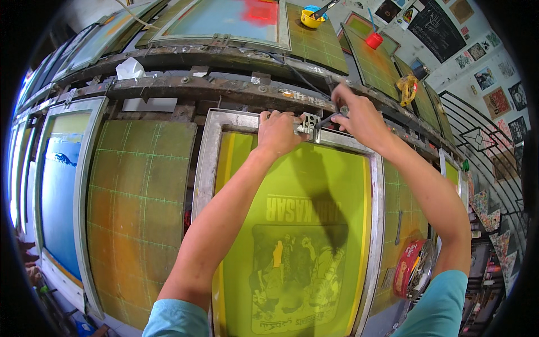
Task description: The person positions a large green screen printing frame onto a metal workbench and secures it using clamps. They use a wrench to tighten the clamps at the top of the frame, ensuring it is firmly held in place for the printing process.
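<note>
A screen-printing frame (377, 196) with yellow-green mesh lies in front of me, its far bar fitted with a perforated metal bracket (308, 127). My left hand (277, 133) is closed over that far bar, with its fingertips beside the bracket. Just right of the bracket, my right hand (362, 117) grips a dark metal tool (325, 120) whose end meets the bracket area. The fingers hide much of the tool, so its exact kind is unclear. Dark lettering and a picture show through the mesh.
Stained boards with green grid lines (140, 208) flank the frame. A red round tin (409, 269) of loose items and a small wrench (398, 227) sit at right. Dark metal rails (168, 87) run behind. Beyond are a yellow bowl (311, 19) and a red cup (373, 40).
</note>
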The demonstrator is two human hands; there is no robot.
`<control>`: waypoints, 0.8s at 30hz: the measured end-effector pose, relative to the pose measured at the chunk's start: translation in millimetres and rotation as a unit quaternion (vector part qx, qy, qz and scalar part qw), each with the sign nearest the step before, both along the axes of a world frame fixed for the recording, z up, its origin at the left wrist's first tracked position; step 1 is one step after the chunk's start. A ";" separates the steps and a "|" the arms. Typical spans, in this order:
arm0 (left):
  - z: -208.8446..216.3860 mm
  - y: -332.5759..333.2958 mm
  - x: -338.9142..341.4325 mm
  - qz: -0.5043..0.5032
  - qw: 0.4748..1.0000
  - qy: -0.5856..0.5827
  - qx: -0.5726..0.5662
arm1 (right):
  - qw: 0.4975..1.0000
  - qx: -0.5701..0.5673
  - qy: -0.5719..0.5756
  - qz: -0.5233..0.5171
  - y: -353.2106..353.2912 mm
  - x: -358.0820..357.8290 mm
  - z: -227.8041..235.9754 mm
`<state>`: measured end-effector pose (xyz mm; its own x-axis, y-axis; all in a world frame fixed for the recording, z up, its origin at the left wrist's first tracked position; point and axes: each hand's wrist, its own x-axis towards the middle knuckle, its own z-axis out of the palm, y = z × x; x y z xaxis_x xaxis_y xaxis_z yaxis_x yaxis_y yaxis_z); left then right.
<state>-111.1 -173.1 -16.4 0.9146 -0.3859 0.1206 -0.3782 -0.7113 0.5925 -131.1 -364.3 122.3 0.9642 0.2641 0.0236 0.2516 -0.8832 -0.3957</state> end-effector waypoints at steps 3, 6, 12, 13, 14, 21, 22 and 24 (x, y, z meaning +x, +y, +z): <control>-0.4 0.7 0.0 0.003 1.000 -0.002 -0.003 | 0.994 -0.065 0.044 0.081 -5.2 12.3 4.0; -0.4 -0.1 0.8 0.004 1.000 -0.002 -0.009 | 0.982 -0.039 0.107 0.149 -20.4 33.7 9.5; -4.3 0.2 1.4 0.007 1.000 -0.010 -0.017 | 0.913 -0.305 -0.060 0.264 -20.3 35.2 14.5; -4.7 0.3 1.3 0.007 1.000 -0.012 -0.015 | 0.895 -0.345 -0.087 0.268 -18.3 34.5 15.1; -4.5 0.9 1.3 0.008 1.000 -0.014 -0.014 | 0.875 -0.384 -0.114 0.272 -15.4 33.4 15.9; -0.5 -2.2 1.7 -0.002 1.000 0.007 -0.005 | 0.950 0.065 -0.201 0.229 -19.1 23.1 -35.3; -0.1 -0.8 1.6 -0.001 1.000 0.009 -0.005 | 0.966 0.094 -0.177 0.161 -20.1 18.1 -38.6; -0.5 0.0 0.5 -0.001 1.000 0.009 -0.005 | 0.949 0.304 -0.077 0.026 -18.8 17.8 -28.7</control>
<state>-110.7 -173.1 -16.9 0.9159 -0.3867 0.1079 -0.3689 -0.7048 0.6059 -113.3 -383.0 93.6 0.9231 0.2033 0.3263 0.3845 -0.4881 -0.7835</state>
